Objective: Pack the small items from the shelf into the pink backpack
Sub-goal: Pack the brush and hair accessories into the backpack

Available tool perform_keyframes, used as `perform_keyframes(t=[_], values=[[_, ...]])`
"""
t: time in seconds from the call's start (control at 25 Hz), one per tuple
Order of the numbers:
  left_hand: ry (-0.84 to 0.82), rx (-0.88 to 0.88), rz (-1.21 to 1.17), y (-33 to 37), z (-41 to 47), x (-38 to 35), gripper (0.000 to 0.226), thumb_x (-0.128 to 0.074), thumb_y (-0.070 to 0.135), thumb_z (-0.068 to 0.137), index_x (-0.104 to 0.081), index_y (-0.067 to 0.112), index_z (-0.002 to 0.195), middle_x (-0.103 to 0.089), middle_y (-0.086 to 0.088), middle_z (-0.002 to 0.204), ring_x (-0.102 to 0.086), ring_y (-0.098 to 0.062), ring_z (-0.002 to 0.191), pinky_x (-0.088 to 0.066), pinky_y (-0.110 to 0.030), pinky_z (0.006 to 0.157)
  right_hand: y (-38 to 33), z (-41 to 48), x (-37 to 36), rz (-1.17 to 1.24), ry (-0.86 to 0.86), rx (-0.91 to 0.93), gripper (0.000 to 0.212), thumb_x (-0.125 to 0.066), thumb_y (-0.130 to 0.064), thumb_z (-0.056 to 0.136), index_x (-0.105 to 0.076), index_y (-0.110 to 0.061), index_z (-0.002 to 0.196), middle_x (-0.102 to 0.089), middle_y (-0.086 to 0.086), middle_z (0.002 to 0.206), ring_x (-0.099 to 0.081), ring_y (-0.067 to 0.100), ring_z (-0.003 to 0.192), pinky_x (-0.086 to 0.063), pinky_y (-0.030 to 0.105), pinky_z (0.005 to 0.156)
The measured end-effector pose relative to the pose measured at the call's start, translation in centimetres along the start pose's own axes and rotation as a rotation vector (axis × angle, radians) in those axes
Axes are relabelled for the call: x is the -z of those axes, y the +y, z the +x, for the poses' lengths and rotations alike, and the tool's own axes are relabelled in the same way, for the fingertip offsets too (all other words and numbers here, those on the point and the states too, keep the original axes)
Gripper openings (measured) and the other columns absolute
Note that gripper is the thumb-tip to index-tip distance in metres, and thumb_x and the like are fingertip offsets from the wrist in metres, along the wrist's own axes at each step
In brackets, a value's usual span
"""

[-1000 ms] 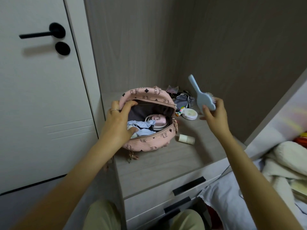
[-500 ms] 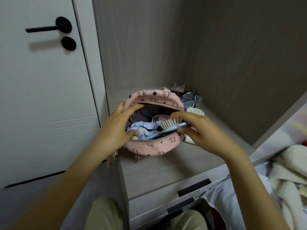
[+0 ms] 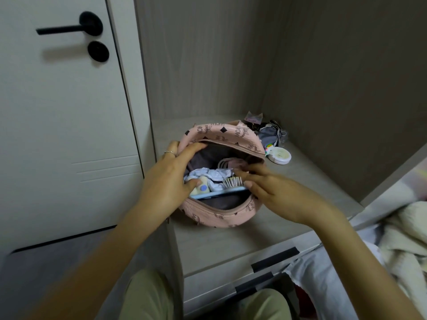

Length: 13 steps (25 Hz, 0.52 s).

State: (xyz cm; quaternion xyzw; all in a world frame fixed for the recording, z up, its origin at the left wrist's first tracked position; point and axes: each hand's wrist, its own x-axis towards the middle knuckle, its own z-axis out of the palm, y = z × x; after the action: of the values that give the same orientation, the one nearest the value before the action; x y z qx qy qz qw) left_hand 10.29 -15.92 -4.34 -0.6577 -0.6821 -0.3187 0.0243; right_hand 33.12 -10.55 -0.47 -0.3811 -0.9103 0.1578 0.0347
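Two hands at pink backpack [image 3: 221, 213], standing open on shelf [image 3: 312, 192]. Left hand [image 3: 168, 181] curled over left rim, holding mouth apart. Right hand [image 3: 277, 190] pinching bristle end of blue hairbrush [image 3: 221, 194], laid across inside. White round case [image 3: 278, 155] on shelf just beside.

i can see one pink backpack [image 3: 221, 132] and two hands, the left hand [image 3: 166, 181] and the right hand [image 3: 279, 195]. inside the backpack there is one blue brush [image 3: 231, 184], one little bottle with a blue dot [image 3: 203, 184] and one bunch of pale blue cloth [image 3: 215, 174]. on the shelf [image 3: 312, 181] sit one round white box [image 3: 279, 156] and one grey pouch [image 3: 269, 136], and there are two black drawer slots [image 3: 275, 259] [image 3: 254, 284], one black door handle [image 3: 69, 27] and one ring [image 3: 169, 153].
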Motion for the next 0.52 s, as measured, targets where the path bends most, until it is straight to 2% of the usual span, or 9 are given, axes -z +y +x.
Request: perform_keyframes(t=[0.08,0.16,0.2,0.28,0.32,0.4,0.44,0.48,0.52], values=[[0.003,0.002,0.013,0.0,0.1,0.0,0.075,-0.077,0.021,0.071,-0.040,0.038,0.134,-0.045,-0.002,0.120,-0.056,-0.024,0.095,-0.037,-0.025,0.062,-0.1,0.5,0.3,0.024,0.064,0.010,0.037,-0.046,-0.026,0.098,-0.050,-0.031,0.134,-0.041,-0.004,0.119,-0.047,0.010,0.106,-0.036,0.027,0.097],[0.006,0.003,0.022,0.1,0.2,0.0,0.075,-0.078,0.021,0.071,-0.040,0.038,0.134,-0.045,-0.002,0.120,-0.056,-0.024,0.094,-0.038,-0.026,0.062,-0.3,1.1,0.8,0.016,0.079,0.018,0.037,-0.056,-0.023,0.093,-0.056,-0.035,0.128,-0.040,-0.011,0.107,-0.044,0.003,0.095,-0.035,0.019,0.088],[0.006,0.005,0.026,0.1,0.2,0.0,0.076,-0.078,0.021,0.071,-0.040,0.038,0.134,-0.046,-0.003,0.120,-0.056,-0.024,0.094,-0.038,-0.026,0.062,-0.5,1.3,0.8,-0.011,0.080,0.009,0.037,-0.058,-0.023,0.091,-0.057,-0.037,0.126,-0.042,-0.012,0.105,-0.045,0.004,0.096,-0.034,0.017,0.084],[0.004,0.015,0.026,0.2,0.5,-0.1,0.076,-0.078,0.021,0.070,-0.040,0.037,0.133,-0.046,-0.003,0.120,-0.056,-0.025,0.094,-0.037,-0.027,0.062,-0.7,1.6,0.7,-0.081,0.102,-0.028,0.038,-0.061,-0.025,0.088,-0.059,-0.038,0.123,-0.050,-0.010,0.110,-0.050,0.011,0.105,-0.038,0.023,0.084],[-0.001,0.021,0.020,0.2,0.6,0.0,0.076,-0.078,0.021,0.069,-0.040,0.037,0.133,-0.045,-0.004,0.120,-0.056,-0.026,0.094,-0.037,-0.027,0.062,-0.8,1.5,0.6,-0.106,0.147,-0.060,0.037,-0.063,-0.026,0.086,-0.060,-0.038,0.121,-0.054,-0.009,0.113,-0.053,0.014,0.106,-0.042,0.028,0.084],[-0.014,0.029,0.012,0.2,0.8,0.0,0.076,-0.078,0.022,0.070,-0.040,0.038,0.133,-0.045,-0.003,0.120,-0.055,-0.026,0.095,-0.038,-0.028,0.062,-1.1,1.0,0.6,-0.142,0.316,-0.080,0.027,-0.065,-0.029,0.084,-0.062,-0.033,0.110,-0.059,-0.010,0.110,-0.058,0.016,0.100,-0.045,0.031,0.072],[-0.021,0.030,0.009,0.2,0.9,0.1,0.076,-0.078,0.022,0.070,-0.039,0.038,0.133,-0.044,-0.003,0.120,-0.055,-0.026,0.096,-0.039,-0.028,0.063,-1.2,0.6,0.5,-0.140,0.380,-0.008,0.020,-0.064,-0.027,0.085,-0.063,-0.029,0.105,-0.060,-0.010,0.106,-0.059,0.017,0.095,-0.044,0.030,0.068],[-0.028,0.032,0.005,0.2,0.9,0.1,0.076,-0.078,0.023,0.071,-0.038,0.039,0.133,-0.044,-0.002,0.120,-0.055,-0.025,0.096,-0.039,-0.028,0.063,-1.1,0.0,0.4,-0.107,0.371,0.103,0.017,-0.061,-0.023,0.087,-0.066,-0.026,0.103,-0.060,-0.008,0.103,-0.058,0.016,0.093,-0.044,0.030,0.070],[-0.033,0.034,0.002,0.1,0.9,0.2,0.076,-0.078,0.023,0.071,-0.038,0.039,0.133,-0.043,-0.002,0.120,-0.055,-0.025,0.097,-0.040,-0.028,0.064,-1.0,-0.6,0.2,-0.059,0.299,0.201,0.022,-0.057,-0.021,0.087,-0.067,-0.024,0.106,-0.061,-0.007,0.103,-0.056,0.014,0.096,-0.044,0.030,0.078]])
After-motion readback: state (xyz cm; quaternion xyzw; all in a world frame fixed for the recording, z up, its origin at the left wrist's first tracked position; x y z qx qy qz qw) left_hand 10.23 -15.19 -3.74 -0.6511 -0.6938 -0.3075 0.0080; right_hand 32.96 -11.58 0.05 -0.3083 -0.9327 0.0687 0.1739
